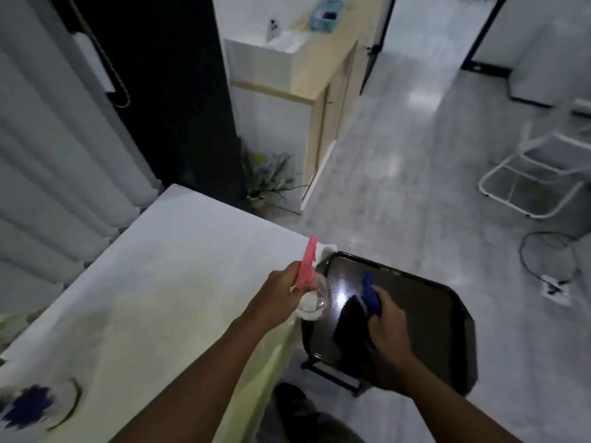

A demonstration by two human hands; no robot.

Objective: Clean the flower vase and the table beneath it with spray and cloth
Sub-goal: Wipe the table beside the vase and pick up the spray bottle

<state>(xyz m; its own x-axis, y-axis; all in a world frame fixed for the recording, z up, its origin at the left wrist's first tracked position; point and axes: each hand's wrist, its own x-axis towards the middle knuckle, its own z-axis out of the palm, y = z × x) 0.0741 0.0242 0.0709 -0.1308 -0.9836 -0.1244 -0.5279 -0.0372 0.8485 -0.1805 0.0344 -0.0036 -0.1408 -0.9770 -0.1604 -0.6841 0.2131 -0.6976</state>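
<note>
- Left hand [281,290] wrapped round the neck of a spray bottle [311,282] — pink trigger head, clear body, held just over the worktop [153,282] corner beside the tray.
- Right hand [388,321] closed on a dark cloth [351,324], over the black tray [425,314]; a blue piece [369,290] sticks up above the fingers — part of the cloth or a second item, can't tell, frame is blurred.
- Tray sits on a low stand just off the worktop's near-right corner, glare spot on its surface.
- Worktop covered in a pale tablecloth; a blurred ring-shaped object with a blue flower [28,407] at the near-left edge — could be the vase, not clear enough to say.
- A potted plant [265,183] stands on the floor past the far corner, well apart from both hands.
- Step in hand, judged: collecting spray and cloth, cleaning not yet started.
- To do it well: keep the bottle upright, nozzle pointed away from the body, index finger ready on the trigger.
- Bunch the cloth into the palm so no tail drags across the tray.
- Lift the vase before spraying the worktop under it; a light mist, or the tablecloth could soak.
</note>
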